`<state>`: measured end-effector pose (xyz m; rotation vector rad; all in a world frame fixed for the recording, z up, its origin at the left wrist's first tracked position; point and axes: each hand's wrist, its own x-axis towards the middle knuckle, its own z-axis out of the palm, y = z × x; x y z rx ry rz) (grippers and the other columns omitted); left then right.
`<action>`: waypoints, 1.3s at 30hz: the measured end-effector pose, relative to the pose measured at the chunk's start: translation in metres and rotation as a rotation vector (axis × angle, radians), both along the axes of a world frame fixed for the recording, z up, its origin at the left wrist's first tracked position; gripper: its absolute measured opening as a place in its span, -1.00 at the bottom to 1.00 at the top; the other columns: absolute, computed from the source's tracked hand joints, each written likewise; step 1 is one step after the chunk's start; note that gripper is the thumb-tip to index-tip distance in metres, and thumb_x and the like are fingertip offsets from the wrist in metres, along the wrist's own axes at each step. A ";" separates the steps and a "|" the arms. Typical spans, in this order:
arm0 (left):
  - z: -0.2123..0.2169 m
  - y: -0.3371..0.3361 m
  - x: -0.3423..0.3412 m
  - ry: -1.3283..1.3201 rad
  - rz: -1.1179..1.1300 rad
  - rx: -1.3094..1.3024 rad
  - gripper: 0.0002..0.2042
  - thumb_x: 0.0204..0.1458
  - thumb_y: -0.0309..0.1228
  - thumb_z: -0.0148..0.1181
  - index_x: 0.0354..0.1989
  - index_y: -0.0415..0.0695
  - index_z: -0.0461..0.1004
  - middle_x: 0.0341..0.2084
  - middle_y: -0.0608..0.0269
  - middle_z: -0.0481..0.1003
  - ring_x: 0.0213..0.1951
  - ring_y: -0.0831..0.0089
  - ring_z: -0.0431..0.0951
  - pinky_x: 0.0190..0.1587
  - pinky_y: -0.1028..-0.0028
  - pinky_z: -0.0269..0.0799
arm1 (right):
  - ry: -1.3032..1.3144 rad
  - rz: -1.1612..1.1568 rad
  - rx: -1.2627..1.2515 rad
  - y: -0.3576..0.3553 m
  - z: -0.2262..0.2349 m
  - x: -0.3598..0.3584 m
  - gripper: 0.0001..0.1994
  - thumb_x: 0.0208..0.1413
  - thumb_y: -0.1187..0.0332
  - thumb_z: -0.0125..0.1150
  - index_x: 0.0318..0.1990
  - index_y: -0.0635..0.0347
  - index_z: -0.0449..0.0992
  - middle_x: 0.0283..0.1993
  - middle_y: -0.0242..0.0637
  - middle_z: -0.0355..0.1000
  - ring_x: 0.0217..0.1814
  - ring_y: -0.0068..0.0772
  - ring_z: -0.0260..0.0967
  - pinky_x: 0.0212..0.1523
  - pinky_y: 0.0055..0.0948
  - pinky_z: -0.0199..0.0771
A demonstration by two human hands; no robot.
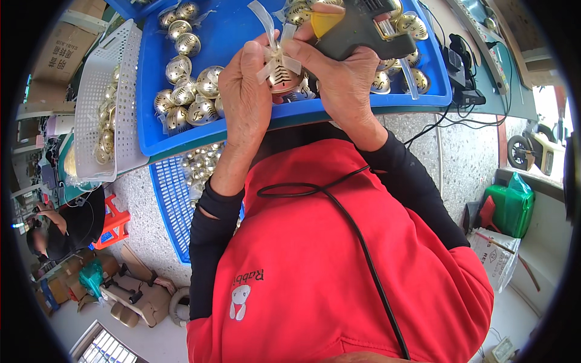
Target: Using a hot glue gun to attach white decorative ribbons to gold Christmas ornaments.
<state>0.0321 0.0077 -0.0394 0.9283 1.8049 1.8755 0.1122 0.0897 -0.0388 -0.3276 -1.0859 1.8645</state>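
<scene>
Above the near edge of the blue tray, my left hand is closed around a shiny gold bauble with dark markings. A pale translucent ribbon is tied in a bow at the bauble's top, its tails sticking up and out. My right hand pinches the bow with thumb and fingertip. The same hand also holds a dark hot glue gun with a yellow trigger, lying sideways. From the gun's back end hangs a clear glue stick. Several gold baubles lie in the tray on both sides.
White perforated basket with gold baubles stands left of the tray. Below the table edge sits a blue crate of small baubles. A black cable crosses my red apron. Chargers and cords lie right; another person is far left.
</scene>
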 end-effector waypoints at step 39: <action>0.020 0.005 -0.037 0.346 0.217 0.189 -0.28 0.19 0.14 -0.50 -0.07 -0.33 0.41 -0.52 0.26 0.48 -0.44 0.58 0.43 -0.34 0.61 0.35 | -0.402 0.377 0.282 0.024 0.013 0.044 -0.83 0.02 0.43 0.12 -0.23 0.27 0.43 -0.62 -0.37 0.32 -0.69 -0.66 0.18 -0.61 -0.66 0.10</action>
